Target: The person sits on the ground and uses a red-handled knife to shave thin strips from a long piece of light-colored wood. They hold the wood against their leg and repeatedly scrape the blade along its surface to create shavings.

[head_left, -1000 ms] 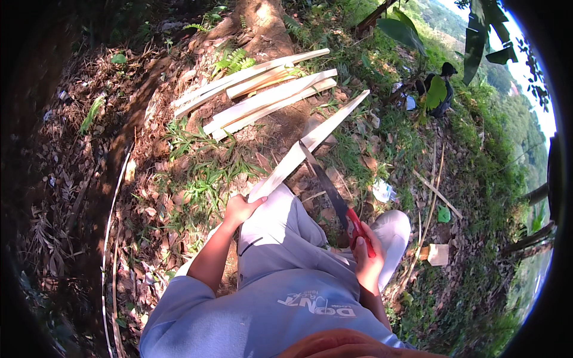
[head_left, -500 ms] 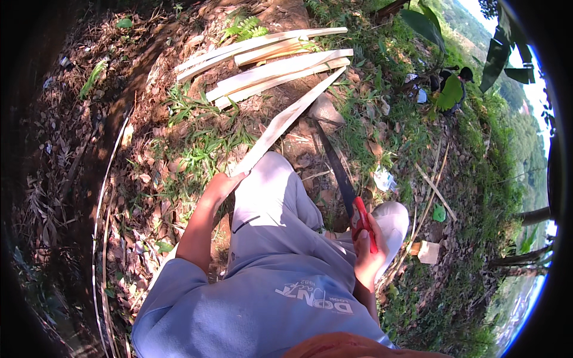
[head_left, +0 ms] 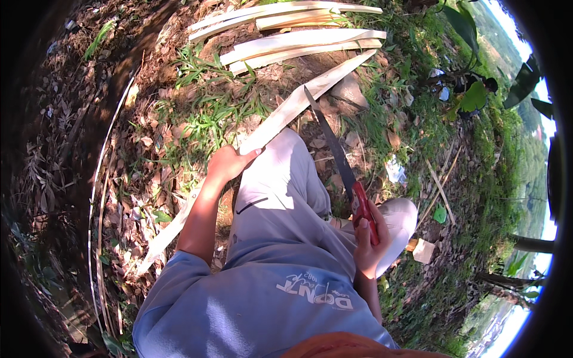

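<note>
Strong daylight falls from the upper right, where the sky burns out to white at the rim. The pale split slats glare brightly, and the light trousers carry a sharp-edged shadow across the thigh. The left side sinks into deep shade over the leaf litter, with detail lost toward the black circular border. Fisheye bending curves the slats and the thin strip on the ground. The centre is fairly sharp; the edges are soft and smeared.
</note>
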A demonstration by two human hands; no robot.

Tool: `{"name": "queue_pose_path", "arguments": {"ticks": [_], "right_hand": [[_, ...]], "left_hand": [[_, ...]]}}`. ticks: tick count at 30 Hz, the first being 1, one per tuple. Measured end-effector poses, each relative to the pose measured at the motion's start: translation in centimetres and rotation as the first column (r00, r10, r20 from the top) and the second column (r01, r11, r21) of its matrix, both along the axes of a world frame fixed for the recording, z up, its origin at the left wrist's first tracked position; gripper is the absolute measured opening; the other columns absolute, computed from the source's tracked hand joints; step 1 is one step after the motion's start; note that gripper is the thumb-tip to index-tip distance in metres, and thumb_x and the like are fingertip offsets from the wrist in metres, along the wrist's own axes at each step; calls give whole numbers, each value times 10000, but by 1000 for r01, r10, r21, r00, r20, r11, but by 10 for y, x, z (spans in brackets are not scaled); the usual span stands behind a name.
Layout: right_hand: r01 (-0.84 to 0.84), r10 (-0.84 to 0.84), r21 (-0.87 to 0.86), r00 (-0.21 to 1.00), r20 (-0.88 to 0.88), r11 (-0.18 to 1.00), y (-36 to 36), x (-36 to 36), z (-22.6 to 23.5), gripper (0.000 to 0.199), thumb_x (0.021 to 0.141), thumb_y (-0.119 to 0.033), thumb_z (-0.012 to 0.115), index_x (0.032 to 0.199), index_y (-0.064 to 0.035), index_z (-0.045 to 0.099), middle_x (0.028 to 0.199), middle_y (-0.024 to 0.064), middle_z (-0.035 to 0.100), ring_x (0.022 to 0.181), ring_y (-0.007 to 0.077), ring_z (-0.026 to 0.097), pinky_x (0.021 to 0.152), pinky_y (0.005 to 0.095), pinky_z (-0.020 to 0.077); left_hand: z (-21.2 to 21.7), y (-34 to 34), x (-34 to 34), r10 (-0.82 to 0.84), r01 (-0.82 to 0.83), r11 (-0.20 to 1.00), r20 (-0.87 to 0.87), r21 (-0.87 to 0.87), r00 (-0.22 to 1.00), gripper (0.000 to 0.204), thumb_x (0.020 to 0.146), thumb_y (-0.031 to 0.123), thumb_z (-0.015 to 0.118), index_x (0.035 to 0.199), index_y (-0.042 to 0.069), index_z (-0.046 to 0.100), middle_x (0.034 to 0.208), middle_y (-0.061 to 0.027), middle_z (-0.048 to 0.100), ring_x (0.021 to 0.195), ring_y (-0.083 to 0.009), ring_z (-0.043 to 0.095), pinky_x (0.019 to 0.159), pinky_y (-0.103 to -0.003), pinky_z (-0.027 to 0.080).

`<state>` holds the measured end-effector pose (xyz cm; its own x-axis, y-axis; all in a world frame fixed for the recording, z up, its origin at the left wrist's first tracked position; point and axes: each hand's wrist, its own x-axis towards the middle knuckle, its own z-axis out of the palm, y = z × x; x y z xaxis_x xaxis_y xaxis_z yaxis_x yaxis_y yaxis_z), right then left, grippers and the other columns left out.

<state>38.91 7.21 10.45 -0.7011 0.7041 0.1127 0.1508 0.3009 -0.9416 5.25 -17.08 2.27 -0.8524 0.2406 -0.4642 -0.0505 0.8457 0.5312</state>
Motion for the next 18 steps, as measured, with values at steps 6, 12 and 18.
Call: {"name": "queue_pose_path", "arguments": {"ticks": [6, 12, 18], "right_hand": [[43, -40, -118, 999, 27, 992, 3, 2, 0, 408, 1066, -127, 690, 1442, 28, 664, 1153, 116, 772, 942, 121, 660, 850, 260, 501], [135, -135, -16, 991, 11, 991, 10, 14, 19, 408, 1029, -101, 750, 1431, -57, 694, 1129, 159, 809, 888, 120, 721, 810, 291, 558], [299, -295, -151, 954, 48, 942, 14, 54, 18, 416, 1042, -99, 722, 1446, -13, 670, 1161, 138, 810, 989, 133, 730, 889, 289, 558]], "left_hand": [[-43, -12, -22, -18, 30, 995, -116, 96, 993, 818, 813, 689, 843, 961, -103, 703, 862, -277, 739, 817, -359, 735, 783, -459, 565], [-95, -16, -15, 34, -111, 885, 174, 452, 984, 495, 1033, 413, 725, 967, -77, 710, 760, -5, 575, 693, -109, 473, 622, -324, 370], [-79, -20, -18, -91, 133, 961, -178, 241, 980, 433, 951, 318, 879, 922, -79, 708, 782, -58, 681, 699, -153, 547, 678, -353, 474]]}}
